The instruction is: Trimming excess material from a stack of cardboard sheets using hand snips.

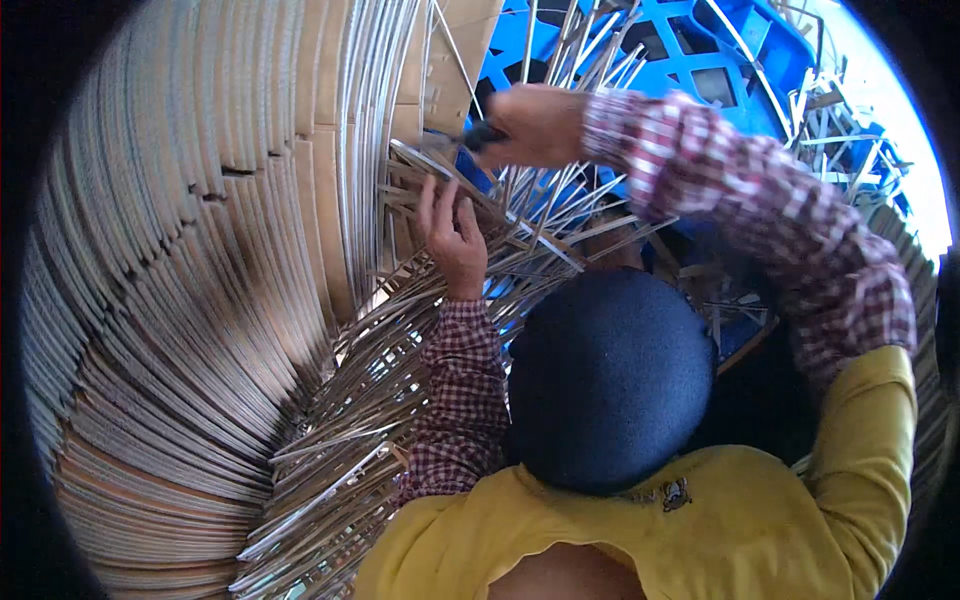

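Holding a dark tool (482,136) near strips (546,243)

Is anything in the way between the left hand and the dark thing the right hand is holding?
Yes: in this view, a pale-edged strip slants between the left hand and the dark tool in the right hand. Depth is hard to tell.

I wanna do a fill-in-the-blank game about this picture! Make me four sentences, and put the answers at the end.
1. The shirt is coloured ____.
2. The plastic thing with holes near the top is coloured ____.
3. The dark object is in the person's ____ hand.
4. Most of the stacked cardboard is on the person's ____ side.

Missing words: yellow; blue; right; left.
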Demonstrator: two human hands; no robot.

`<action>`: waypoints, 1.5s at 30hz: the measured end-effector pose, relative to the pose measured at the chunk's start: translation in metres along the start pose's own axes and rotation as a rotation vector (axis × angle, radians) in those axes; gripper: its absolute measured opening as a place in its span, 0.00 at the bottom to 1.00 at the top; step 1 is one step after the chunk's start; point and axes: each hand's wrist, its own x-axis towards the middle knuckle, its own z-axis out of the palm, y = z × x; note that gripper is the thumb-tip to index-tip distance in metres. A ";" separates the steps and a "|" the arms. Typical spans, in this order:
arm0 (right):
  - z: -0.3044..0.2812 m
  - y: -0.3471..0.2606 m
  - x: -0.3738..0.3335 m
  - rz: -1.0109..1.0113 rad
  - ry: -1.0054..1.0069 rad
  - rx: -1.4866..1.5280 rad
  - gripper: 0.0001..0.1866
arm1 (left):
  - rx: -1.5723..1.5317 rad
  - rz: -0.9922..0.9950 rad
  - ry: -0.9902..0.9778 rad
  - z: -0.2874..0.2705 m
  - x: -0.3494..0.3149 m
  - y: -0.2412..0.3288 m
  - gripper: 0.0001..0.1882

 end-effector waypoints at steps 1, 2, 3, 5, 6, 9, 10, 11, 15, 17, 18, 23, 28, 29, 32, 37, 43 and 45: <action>0.003 0.010 0.016 0.040 0.051 -0.019 0.18 | -0.026 0.016 0.046 0.006 0.006 0.007 0.14; 0.005 0.000 0.030 0.040 0.096 0.014 0.18 | -0.021 0.024 0.091 0.000 0.010 0.010 0.14; 0.005 -0.008 0.036 0.042 0.142 0.047 0.18 | -0.021 0.003 0.105 -0.004 0.012 0.015 0.14; 0.024 -0.009 0.036 0.061 0.212 0.090 0.18 | -0.027 0.015 0.185 -0.016 0.014 0.021 0.15; 0.037 -0.006 0.033 0.090 0.282 0.131 0.18 | -0.043 0.028 0.260 -0.021 0.015 0.024 0.15; 0.084 0.048 -0.022 0.036 0.023 -0.076 0.16 | 0.006 0.103 0.354 -0.032 0.022 0.034 0.17; 0.085 0.053 -0.038 0.039 -0.055 -0.124 0.15 | 0.003 0.117 0.367 -0.030 0.025 0.035 0.17; 0.070 0.042 -0.034 0.023 -0.076 -0.034 0.15 | -0.016 0.076 0.321 -0.026 0.025 0.029 0.16; 0.020 0.000 0.001 0.045 0.135 -0.074 0.20 | -0.072 -0.043 0.140 0.001 0.006 -0.008 0.17; 0.020 -0.007 0.028 0.054 0.239 -0.029 0.20 | -0.090 -0.028 0.122 0.002 0.004 -0.005 0.17; 0.022 -0.007 0.037 0.059 0.243 -0.028 0.20 | -0.095 -0.027 0.132 0.002 0.005 0.001 0.17; 0.053 0.008 0.038 -0.006 0.284 0.046 0.18 | -0.025 0.052 0.319 -0.013 0.017 0.023 0.17; 0.045 0.021 0.000 0.054 0.106 0.046 0.21 | -0.027 0.034 0.386 -0.018 0.026 0.027 0.17; 0.037 0.011 0.007 0.058 0.137 0.069 0.21 | -0.062 0.002 0.373 -0.018 0.025 0.025 0.18; 0.025 -0.011 0.032 0.152 0.187 0.104 0.22 | -0.053 0.045 0.358 -0.017 0.023 0.025 0.18; 0.045 -0.014 0.045 0.070 0.357 0.142 0.21 | -0.026 0.043 0.396 -0.027 0.027 0.032 0.18; 0.095 0.056 -0.040 0.167 0.229 0.118 0.20 | -0.133 0.070 0.308 -0.016 0.024 0.027 0.18; 0.097 0.063 -0.044 0.200 0.028 0.002 0.19 | -0.130 0.099 0.073 0.013 0.011 0.001 0.16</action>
